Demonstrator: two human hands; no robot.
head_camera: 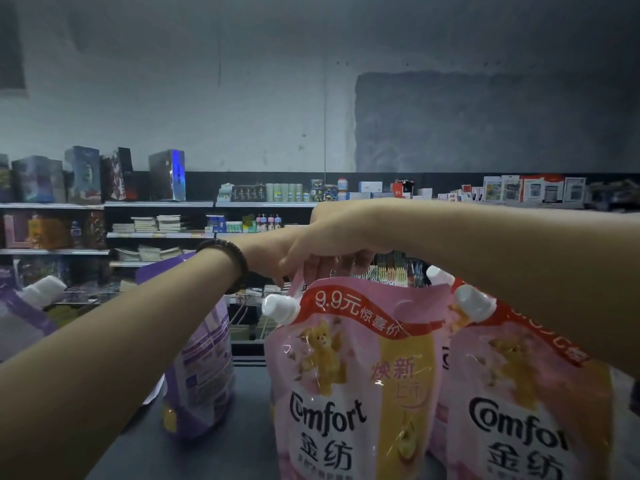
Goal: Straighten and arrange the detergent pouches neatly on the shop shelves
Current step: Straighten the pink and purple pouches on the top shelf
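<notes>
On the far left a purple capped pouch [20, 320] leans over. Beside it a second purple pouch [204, 368] stands on the dark shelf top [242, 427], its small-print back facing us, too blurred to read.

The left hand [266, 258], with a bead bracelet [239, 265] at its wrist, reaches the top-left corner of the middle pink Comfort pouch [346, 393]. Its fingers are hidden, so I cannot tell its grip. The right hand [339, 233] curls over the top seam and pinches it.

This pouch reads "9.9元惊喜价", "焕新上市", "Comfort" and "金纺". The right pink Comfort pouch [526, 393], touching it, carries the same brand.

They look soft, glossy, liquid-heavy and prone to slumping. The flat top seam, clear of the white spout cap [277, 308], seems the surest hold.
</notes>
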